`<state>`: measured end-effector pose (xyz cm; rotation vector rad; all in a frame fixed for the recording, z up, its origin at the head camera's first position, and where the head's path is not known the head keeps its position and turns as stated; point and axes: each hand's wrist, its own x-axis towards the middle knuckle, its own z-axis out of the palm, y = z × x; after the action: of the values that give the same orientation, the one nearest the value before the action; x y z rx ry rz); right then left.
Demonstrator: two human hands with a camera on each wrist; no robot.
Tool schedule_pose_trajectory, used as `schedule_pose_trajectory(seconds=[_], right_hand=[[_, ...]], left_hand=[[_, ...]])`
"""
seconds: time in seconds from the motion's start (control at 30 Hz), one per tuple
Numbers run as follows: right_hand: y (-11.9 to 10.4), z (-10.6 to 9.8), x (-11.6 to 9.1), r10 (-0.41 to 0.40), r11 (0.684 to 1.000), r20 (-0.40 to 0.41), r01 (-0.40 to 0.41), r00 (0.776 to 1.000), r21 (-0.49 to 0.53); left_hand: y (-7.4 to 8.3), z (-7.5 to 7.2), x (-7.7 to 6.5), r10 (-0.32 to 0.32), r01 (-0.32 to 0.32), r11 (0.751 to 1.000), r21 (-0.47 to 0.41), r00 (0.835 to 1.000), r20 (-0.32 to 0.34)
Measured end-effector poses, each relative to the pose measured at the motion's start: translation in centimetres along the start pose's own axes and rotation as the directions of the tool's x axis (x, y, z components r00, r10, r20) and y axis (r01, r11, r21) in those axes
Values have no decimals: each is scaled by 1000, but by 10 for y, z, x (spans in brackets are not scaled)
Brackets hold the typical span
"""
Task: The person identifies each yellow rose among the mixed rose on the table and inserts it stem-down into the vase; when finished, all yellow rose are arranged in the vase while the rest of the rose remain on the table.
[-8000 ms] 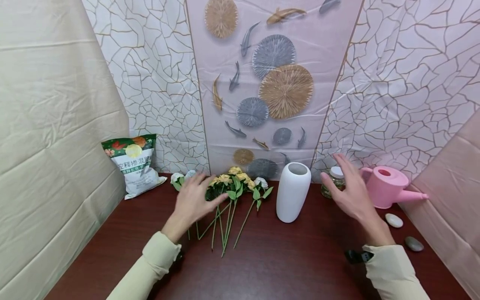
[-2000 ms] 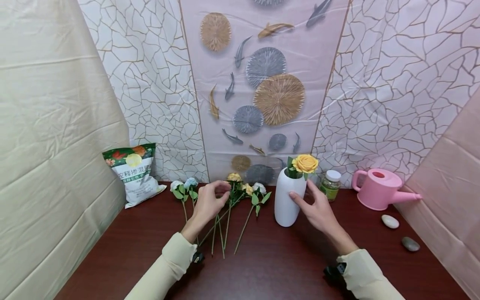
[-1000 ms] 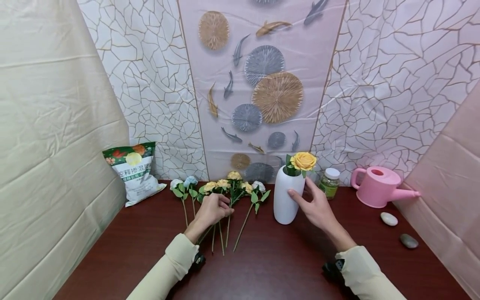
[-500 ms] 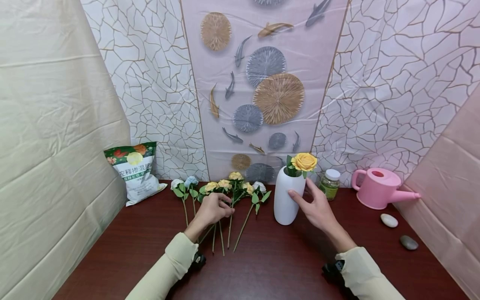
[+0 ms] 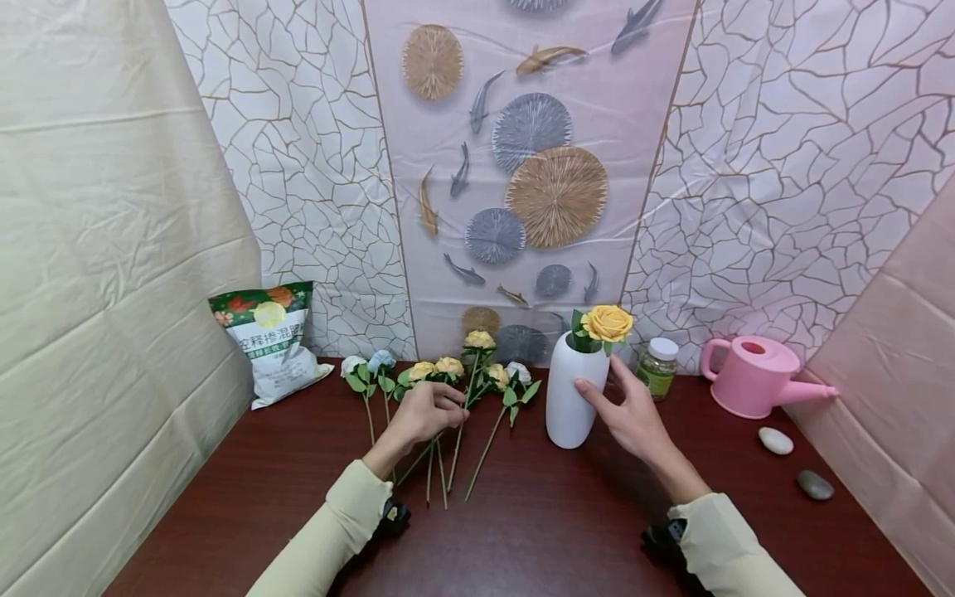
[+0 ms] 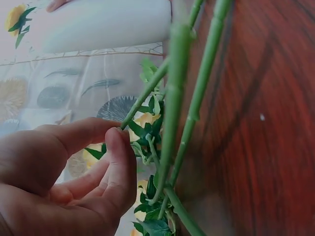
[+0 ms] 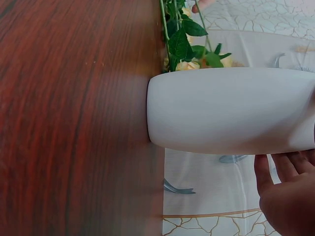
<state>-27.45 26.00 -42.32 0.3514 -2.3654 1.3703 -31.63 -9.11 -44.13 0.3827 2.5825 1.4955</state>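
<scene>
My left hand (image 5: 424,412) pinches the green stem of a yellow rose (image 5: 479,339) between thumb and forefinger. The pinched stem (image 6: 145,96) shows plainly in the left wrist view, and its flower head is raised a little above the others. More yellow roses (image 5: 436,370) lie just beyond my fingers. A white vase (image 5: 570,394) stands upright right of the flowers, with one yellow rose (image 5: 607,323) in its mouth. My right hand (image 5: 630,414) holds the vase's right side, thumb in front, fingers partly hidden behind it.
White and pale blue roses (image 5: 381,360) lie at the left, and another white rose (image 5: 518,372) by the vase. A fertiliser bag (image 5: 278,348) stands at the back left. Behind the right hand are a lidded jar (image 5: 658,369), a pink watering can (image 5: 755,377) and two stones (image 5: 776,440).
A yellow rose now stands in the vase, and the right hand has come to hold the vase. The left hand has taken another yellow rose by its stem and raised it slightly.
</scene>
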Motion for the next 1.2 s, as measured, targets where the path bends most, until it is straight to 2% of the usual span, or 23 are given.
schedule_pose_trajectory(seconds=[0.2,0.43,0.6,0.67,0.97,1.2], right_hand=[[0,1,0,-7,1000,-4,7,1000,-5],[1,1,-1,-2,1000,0,2,1000,0],[1,0,-2,-2,1000,-2,2,1000,8],[1,0,-2,-1,1000,-2,1,1000,11],[-2,-1,0,6,1000,8,-6,1000,12],[-1,0,0,4,1000,3,-4,1000,0]], left_hand=[[4,2,1,53,-53,997,-47,999,-1],[5,5,4,130,-134,984,-121,991,-42],[12,11,5,174,-189,949,-251,982,-79],[16,13,5,196,-215,937,-277,976,-96],[35,16,1,260,-297,924,-241,950,-172],[49,16,4,326,-360,925,-123,916,-234]])
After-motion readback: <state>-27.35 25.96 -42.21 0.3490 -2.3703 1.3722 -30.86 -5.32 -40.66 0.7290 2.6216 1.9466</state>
